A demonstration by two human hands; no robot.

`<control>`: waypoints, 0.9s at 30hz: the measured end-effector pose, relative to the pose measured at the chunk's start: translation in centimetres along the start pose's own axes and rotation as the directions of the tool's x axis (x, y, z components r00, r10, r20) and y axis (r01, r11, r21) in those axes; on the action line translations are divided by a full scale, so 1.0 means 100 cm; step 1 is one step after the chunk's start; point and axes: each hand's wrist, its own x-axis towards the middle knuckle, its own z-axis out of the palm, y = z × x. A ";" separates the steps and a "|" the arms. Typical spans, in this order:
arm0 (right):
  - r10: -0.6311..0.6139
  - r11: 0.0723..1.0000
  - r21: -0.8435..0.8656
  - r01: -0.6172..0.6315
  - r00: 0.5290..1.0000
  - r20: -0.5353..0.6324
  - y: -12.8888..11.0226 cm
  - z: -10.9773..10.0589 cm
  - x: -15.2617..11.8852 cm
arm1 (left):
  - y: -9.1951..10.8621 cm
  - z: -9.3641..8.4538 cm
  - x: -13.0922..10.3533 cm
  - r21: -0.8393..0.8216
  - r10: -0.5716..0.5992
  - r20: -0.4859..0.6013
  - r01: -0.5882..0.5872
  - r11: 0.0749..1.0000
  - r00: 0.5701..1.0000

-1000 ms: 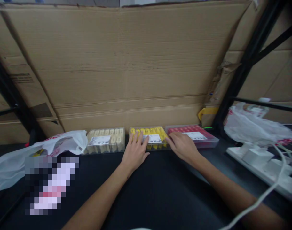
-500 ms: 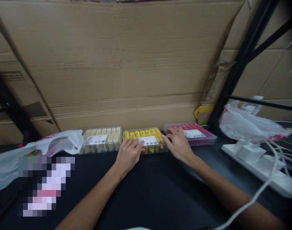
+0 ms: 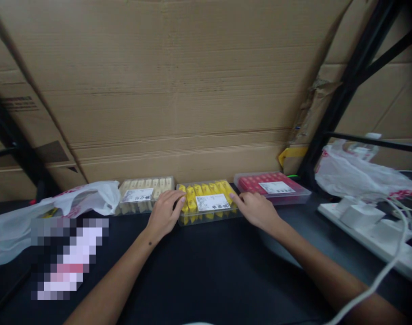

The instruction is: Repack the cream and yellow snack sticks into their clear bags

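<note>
A clear box of yellow packets [image 3: 211, 202] with a white label lies on the black table between my hands, its near edge slightly forward of its neighbours. My left hand [image 3: 165, 213] holds its left end, thumb at the edge, fingers curved behind. At its right end my right hand [image 3: 257, 209] grips the side, thumb along the edge and fingers partly hidden. To the left sits a box of cream packets [image 3: 143, 192], and to the right a box of red packets [image 3: 270, 184], both labelled.
Cardboard [image 3: 178, 90] stands behind the boxes. A white plastic bag [image 3: 102, 198] lies left, near a pixelated patch. On the right are another plastic bag [image 3: 354, 174], a bottle, a white power strip [image 3: 371, 230] and cables crossing my right forearm. Black frame bars rise on both sides.
My left hand has moved from the top of the yellow box to its left end. My right hand has come down to the right end. The yellow box has shifted slightly towards me.
</note>
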 end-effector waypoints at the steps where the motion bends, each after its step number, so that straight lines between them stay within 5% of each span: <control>1: 0.006 0.999 0.044 -0.007 1.000 0.019 0.002 0.002 0.001 | -0.001 0.001 0.000 0.015 -0.002 -0.001 0.002 1.000 1.000; 11: 0.075 0.892 0.445 -0.082 0.997 0.034 0.004 0.009 0.002 | 0.008 0.009 -0.003 0.216 -0.100 0.018 0.093 0.972 0.995; 14: 0.113 0.719 0.693 -0.056 0.993 -0.037 0.002 0.013 0.001 | 0.015 0.006 -0.005 0.026 -0.085 -0.026 0.086 0.996 0.996; 16: 0.144 0.498 0.867 0.009 0.985 -0.093 0.000 0.016 0.002 | 0.021 0.003 -0.003 -0.222 -0.114 -0.117 0.086 0.971 0.987; 20: 0.113 0.040 0.998 0.049 0.992 -0.053 -0.010 0.016 -0.001 | 0.026 -0.001 0.005 -0.700 -0.352 -0.266 0.071 0.710 0.897; 24: -0.003 -0.030 1.000 -0.004 1.000 0.004 -0.018 0.011 -0.008 | 0.014 -0.004 0.012 -0.914 -0.554 -0.032 0.200 0.353 0.832; 27: -0.042 -0.055 0.998 -0.039 0.998 0.037 -0.020 0.010 -0.011 | 0.003 -0.008 0.011 -0.932 -0.593 0.049 0.251 0.262 0.804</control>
